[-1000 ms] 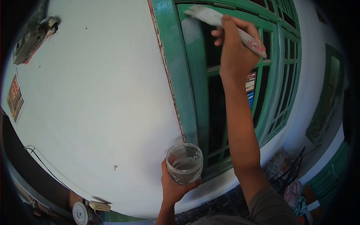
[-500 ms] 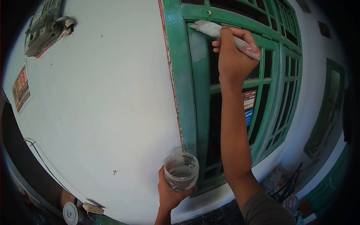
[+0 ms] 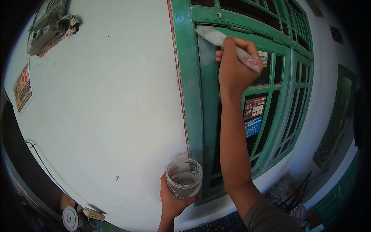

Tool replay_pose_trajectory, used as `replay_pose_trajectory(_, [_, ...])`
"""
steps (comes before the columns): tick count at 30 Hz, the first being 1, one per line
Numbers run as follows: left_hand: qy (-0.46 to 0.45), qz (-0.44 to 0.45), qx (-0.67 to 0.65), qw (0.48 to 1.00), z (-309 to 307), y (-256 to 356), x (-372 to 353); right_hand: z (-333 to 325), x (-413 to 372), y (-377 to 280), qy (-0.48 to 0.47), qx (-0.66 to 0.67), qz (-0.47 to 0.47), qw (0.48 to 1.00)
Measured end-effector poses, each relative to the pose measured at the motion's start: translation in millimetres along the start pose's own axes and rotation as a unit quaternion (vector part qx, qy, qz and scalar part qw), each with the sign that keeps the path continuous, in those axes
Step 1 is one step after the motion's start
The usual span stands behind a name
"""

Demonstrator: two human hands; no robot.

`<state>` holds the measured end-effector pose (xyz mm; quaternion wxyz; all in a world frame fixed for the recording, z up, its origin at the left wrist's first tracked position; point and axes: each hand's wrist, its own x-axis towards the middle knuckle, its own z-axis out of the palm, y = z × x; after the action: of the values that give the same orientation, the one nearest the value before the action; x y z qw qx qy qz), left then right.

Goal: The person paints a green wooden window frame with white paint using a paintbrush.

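Observation:
A paintbrush (image 3: 247, 60) with a paint-smeared handle is gripped in my right hand (image 3: 237, 71). Its pale, coated bristles touch the upper left corner of the green window casement (image 3: 210, 92). Below the bristles a greyish wet-looking patch (image 3: 207, 52) covers the green wood. Low in the view, my left hand (image 3: 176, 201) wraps round a clear plastic jar (image 3: 184, 189), its mouth tipped towards me. Grey paint (image 3: 184, 178) lies inside, and smears coat the jar's walls.
White wall (image 3: 127, 96) spreads to the left, with an electric meter (image 3: 48, 27) and a paper notice (image 3: 23, 89) on it. Stickers (image 3: 255, 108) show on the window panes. A metal latch eye (image 3: 220, 16) sticks out above the brush. Bundled clutter (image 3: 295, 193) lies at lower right.
The brush and my right hand have shifted slightly down, with the bristles now at the casement's corner. More of the window stickers shows. My left hand still holds the jar.

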<state>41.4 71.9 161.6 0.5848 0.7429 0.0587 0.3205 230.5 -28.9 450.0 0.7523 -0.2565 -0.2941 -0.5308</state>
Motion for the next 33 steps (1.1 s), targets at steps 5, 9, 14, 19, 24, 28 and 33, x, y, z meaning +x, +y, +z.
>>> replay_pose_trajectory(5, [-0.002, -0.012, -0.001, 1.0, -1, 3, 0, -9, 1, -11, 0.015, 0.013, 0.039, 0.999])
replay_pose_trajectory(9, [0.012, -0.009, 0.001, 1.0, 1, 8, 0, 3, 6, -6, 0.023, 0.053, 0.007, 0.998])
replay_pose_trajectory(14, [0.013, -0.009, 0.004, 1.0, -2, 4, -2, -14, -7, -3, 0.007, -0.023, 0.041, 0.999])
replay_pose_trajectory(19, [0.009, -0.009, -0.002, 1.0, -1, 3, 0, -9, 4, -11, 0.031, 0.029, 0.032, 0.999])
replay_pose_trajectory(24, [0.01, 0.034, 0.022, 0.999, -1, -1, -3, -16, -4, 1, 0.012, -0.021, 0.047, 0.999])
replay_pose_trajectory(28, [0.005, 0.045, 0.035, 0.998, -2, 0, -2, -14, -2, -13, 0.019, 0.012, 0.058, 0.998])
replay_pose_trajectory(33, [0.014, 0.049, 0.038, 0.998, 0, -4, -1, 1, -1, -2, 0.013, 0.016, 0.02, 1.0])
